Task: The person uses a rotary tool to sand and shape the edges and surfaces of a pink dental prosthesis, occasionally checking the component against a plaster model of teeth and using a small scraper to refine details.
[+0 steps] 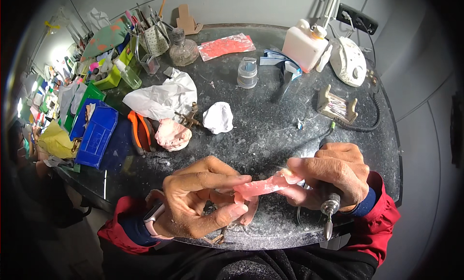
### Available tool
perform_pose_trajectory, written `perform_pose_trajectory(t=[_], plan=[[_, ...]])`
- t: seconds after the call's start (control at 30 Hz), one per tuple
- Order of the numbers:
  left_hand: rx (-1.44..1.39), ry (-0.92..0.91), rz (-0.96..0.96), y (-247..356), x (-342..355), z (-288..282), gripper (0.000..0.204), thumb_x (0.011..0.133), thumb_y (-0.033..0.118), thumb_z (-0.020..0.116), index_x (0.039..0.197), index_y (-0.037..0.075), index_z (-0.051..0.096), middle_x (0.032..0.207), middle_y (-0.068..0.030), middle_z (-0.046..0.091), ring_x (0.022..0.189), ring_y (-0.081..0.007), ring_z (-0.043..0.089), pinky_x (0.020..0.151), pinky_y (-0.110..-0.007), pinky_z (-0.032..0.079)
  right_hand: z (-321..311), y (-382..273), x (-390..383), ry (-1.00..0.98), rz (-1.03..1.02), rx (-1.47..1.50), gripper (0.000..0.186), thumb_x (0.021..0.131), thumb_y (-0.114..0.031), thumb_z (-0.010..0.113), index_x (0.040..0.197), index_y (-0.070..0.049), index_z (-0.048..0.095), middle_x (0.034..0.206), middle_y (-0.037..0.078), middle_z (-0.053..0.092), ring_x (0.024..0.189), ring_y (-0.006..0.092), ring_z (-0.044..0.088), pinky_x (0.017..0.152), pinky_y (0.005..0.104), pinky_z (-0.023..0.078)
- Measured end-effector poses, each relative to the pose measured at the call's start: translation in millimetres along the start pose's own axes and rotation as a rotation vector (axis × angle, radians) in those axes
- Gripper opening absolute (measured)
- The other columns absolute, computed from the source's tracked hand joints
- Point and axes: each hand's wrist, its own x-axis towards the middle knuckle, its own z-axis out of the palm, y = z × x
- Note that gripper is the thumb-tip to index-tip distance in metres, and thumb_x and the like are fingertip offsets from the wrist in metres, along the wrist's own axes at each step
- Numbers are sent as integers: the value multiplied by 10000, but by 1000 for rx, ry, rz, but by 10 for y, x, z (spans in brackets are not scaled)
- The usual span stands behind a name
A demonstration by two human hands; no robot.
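Near the front edge of the bench, a pink denture base (pixel 263 186) is held up between both hands. My left hand (pixel 195 195) pinches its left end with thumb and fingers. On the other end, the thumb and fingers of my right hand (pixel 333 173) are closed. That same hand also grips a rotary handpiece (pixel 330 203), whose pointed metal bur (pixel 328 230) aims down toward the bench edge, apart from the denture base. Beyond my left hand are a pinkish dental cast (pixel 173 135) and a white plaster piece (pixel 218 118).
Pale dust covers parts of the dark bench (pixel 270 120). Orange-handled pliers (pixel 140 130), crumpled paper (pixel 166 94) and a blue bin (pixel 98 135) stand left. Farther back are a glass burner (pixel 183 50), a small jar (pixel 247 73), a white canister (pixel 304 44), a control unit (pixel 348 62) and a bur holder (pixel 336 106).
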Motion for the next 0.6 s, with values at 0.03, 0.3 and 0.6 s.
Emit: perform_pose_trajectory(t=[0.03, 0.3, 0.6], plan=[[18, 3, 21, -23, -10, -5, 292, 757, -78, 623, 1047, -72, 585, 973, -164, 550, 811, -200, 633, 648, -247, 566, -5, -8, 6, -5, -9, 9, 370, 615, -123, 831, 876, 8, 604, 474, -41, 497, 397, 76, 500, 382, 202, 347], [92, 40, 160, -85, 4, -20, 293, 728, -84, 632, 1016, -41, 609, 991, -168, 559, 878, -200, 624, 704, -268, 560, -9, -64, 24, -17, -22, 28, 414, 613, -102, 827, 928, 8, 582, 509, -32, 527, 412, 83, 521, 393, 206, 353], [128, 52, 217, -68, -11, -21, 298, 701, -42, 669, 994, -30, 620, 947, -167, 585, 796, -168, 618, 654, -251, 515, 9, -28, 2, -37, -6, 24, 319, 635, -103, 804, 842, 13, 590, 512, -5, 553, 411, 97, 541, 381, 216, 374]])
